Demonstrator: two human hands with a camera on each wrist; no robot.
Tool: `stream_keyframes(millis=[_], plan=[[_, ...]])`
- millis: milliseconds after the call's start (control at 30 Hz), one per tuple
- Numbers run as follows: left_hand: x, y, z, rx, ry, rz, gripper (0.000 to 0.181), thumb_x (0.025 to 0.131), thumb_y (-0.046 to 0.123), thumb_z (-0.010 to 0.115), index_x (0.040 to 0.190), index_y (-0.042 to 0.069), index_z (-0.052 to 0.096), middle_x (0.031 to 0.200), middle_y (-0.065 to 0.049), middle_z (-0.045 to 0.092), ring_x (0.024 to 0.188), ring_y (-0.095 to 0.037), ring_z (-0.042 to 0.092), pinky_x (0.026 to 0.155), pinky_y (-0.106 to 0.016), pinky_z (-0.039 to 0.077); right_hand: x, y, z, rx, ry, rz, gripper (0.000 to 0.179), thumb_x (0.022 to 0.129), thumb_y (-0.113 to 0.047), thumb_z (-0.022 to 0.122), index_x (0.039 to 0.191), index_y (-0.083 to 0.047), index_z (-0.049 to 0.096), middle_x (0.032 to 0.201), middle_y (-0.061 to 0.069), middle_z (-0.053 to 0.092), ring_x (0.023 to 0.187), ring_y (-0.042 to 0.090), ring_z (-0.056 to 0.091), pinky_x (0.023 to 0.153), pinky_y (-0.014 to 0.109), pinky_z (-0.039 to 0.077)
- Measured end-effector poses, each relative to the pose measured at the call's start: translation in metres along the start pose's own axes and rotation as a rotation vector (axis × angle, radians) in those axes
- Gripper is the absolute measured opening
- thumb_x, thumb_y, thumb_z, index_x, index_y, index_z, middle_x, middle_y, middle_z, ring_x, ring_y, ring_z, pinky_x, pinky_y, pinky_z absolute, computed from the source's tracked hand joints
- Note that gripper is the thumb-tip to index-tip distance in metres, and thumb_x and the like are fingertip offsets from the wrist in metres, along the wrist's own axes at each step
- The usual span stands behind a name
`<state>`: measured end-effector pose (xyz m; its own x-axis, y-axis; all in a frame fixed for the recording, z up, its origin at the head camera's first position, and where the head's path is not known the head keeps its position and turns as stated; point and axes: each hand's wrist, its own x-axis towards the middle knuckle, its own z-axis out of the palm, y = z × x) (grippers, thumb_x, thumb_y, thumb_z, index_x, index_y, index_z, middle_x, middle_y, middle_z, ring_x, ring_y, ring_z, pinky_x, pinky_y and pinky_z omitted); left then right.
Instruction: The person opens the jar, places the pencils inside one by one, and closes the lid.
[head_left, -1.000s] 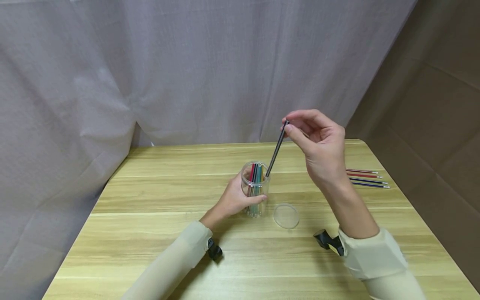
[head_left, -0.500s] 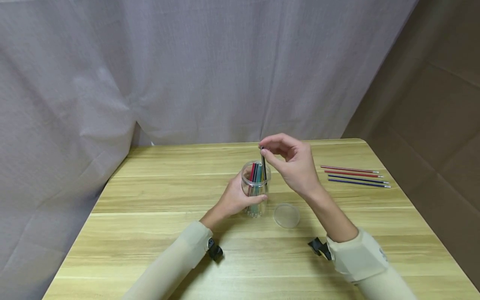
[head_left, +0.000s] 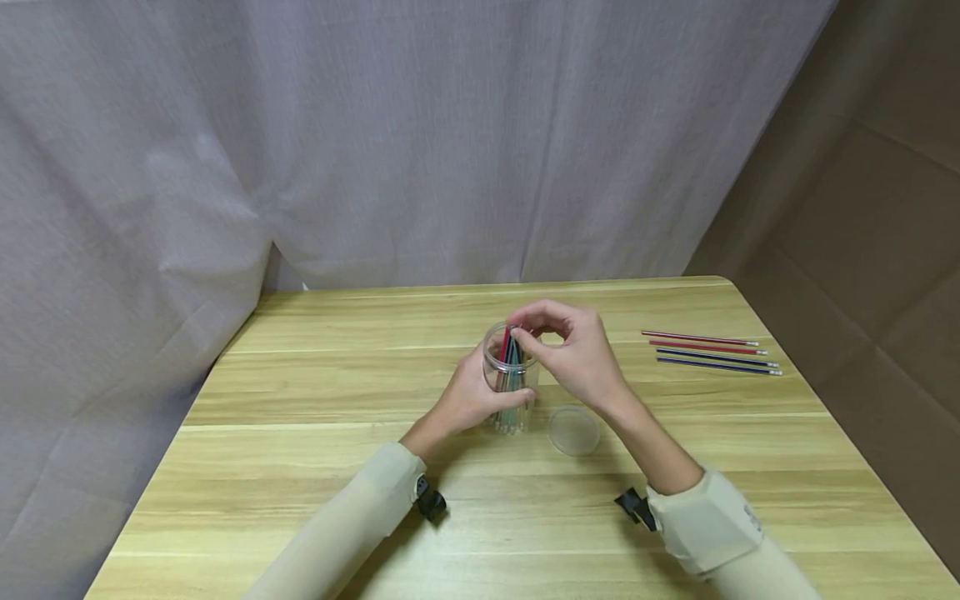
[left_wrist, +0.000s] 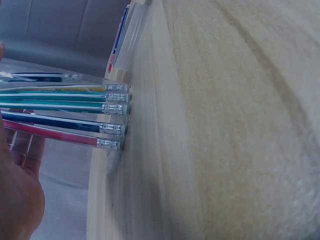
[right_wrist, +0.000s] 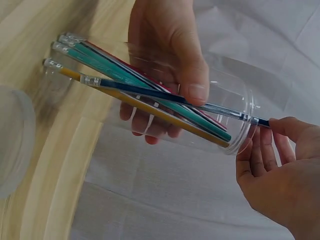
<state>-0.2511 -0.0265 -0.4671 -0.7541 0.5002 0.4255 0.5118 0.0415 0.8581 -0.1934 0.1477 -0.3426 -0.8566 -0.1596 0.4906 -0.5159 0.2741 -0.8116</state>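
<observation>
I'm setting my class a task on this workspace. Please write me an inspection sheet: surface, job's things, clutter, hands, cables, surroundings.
Surface: wood-grain table.
Job's things: clear jar with red, green, yellow and dark blue pencils inside, erasers toward its base; round lid off, on the table; two red pencils and two blue pencils lying in a row at right.
Clutter: nothing seen.
Left hand: holds the jar.
Right hand: pinches a dark blue pencil at the jar's mouth, its eraser inside, short of the base.
Cables: nothing seen.
Surroundings: grey cloth behind, darker brownish cloth at right.
</observation>
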Motion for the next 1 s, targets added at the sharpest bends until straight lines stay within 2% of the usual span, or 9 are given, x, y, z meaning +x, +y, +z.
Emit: stream_keyframes(millis=[233, 333, 467, 667, 833, 1000], plan=[[-0.0004, 0.0006, 0.0001, -0.001, -0.001, 0.013, 0.082, 0.083, 0.019, 0.094, 0.152, 0.023, 0.051, 0.133, 0.004, 0.069, 0.117, -0.015, 0.068, 0.102, -0.037, 0.057, -0.0031, 0.0013, 0.0018, -0.108, -0.020, 0.010, 0.010, 0.094, 0.001, 0.078, 0.103, -0.005, 0.079, 0.092, 0.008, 0.079, 0.085, 0.019, 0.070, 0.083, 0.039, 0.058], [-0.0005, 0.0012, 0.0000, 0.002, -0.003, 0.019, 0.081, 0.083, 0.017, 0.094, 0.152, 0.021, 0.052, 0.134, 0.003, 0.069, 0.117, -0.015, 0.069, 0.101, -0.037, 0.057, -0.0038, 0.0005, 0.0030, -0.140, -0.030, 0.002, 0.011, 0.093, 0.001, 0.079, 0.103, -0.005, 0.079, 0.093, 0.005, 0.079, 0.086, 0.017, 0.070, 0.081, 0.040, 0.058], [-0.0006, 0.0017, -0.0001, -0.003, -0.005, 0.022, 0.079, 0.082, 0.017, 0.093, 0.150, 0.020, 0.053, 0.133, 0.002, 0.070, 0.117, -0.016, 0.069, 0.100, -0.037, 0.058, -0.0046, 0.0003, 0.0045, -0.181, -0.056, -0.032, 0.014, 0.091, 0.004, 0.080, 0.102, -0.005, 0.080, 0.096, 0.004, 0.079, 0.086, 0.016, 0.070, 0.078, 0.039, 0.059], [-0.0005, 0.0021, 0.0005, -0.029, -0.011, 0.030, 0.075, 0.083, 0.018, 0.093, 0.146, 0.019, 0.054, 0.132, -0.001, 0.069, 0.118, -0.017, 0.069, 0.101, -0.037, 0.057, -0.0058, 0.0004, 0.0059, -0.268, -0.085, -0.105, 0.013, 0.090, 0.004, 0.080, 0.100, -0.005, 0.080, 0.097, 0.001, 0.079, 0.085, 0.014, 0.069, 0.076, 0.045, 0.059], [0.0000, 0.0025, 0.0009, -0.024, -0.014, 0.037, 0.076, 0.083, 0.017, 0.093, 0.147, 0.021, 0.054, 0.136, -0.001, 0.068, 0.121, -0.017, 0.067, 0.104, -0.038, 0.056, -0.0070, 0.0009, 0.0054, -0.303, -0.074, -0.143, 0.013, 0.091, 0.003, 0.081, 0.101, -0.005, 0.081, 0.100, 0.001, 0.079, 0.087, 0.015, 0.070, 0.073, 0.042, 0.058], [0.0001, 0.0026, 0.0013, -0.002, -0.003, 0.015, 0.081, 0.081, 0.015, 0.094, 0.150, 0.022, 0.052, 0.135, 0.000, 0.069, 0.119, -0.015, 0.068, 0.102, -0.037, 0.056, -0.0081, 0.0002, -0.0019, -0.293, -0.018, -0.152, 0.017, 0.090, 0.005, 0.080, 0.103, -0.006, 0.081, 0.103, 0.001, 0.078, 0.094, 0.017, 0.072, 0.081, 0.035, 0.059]])
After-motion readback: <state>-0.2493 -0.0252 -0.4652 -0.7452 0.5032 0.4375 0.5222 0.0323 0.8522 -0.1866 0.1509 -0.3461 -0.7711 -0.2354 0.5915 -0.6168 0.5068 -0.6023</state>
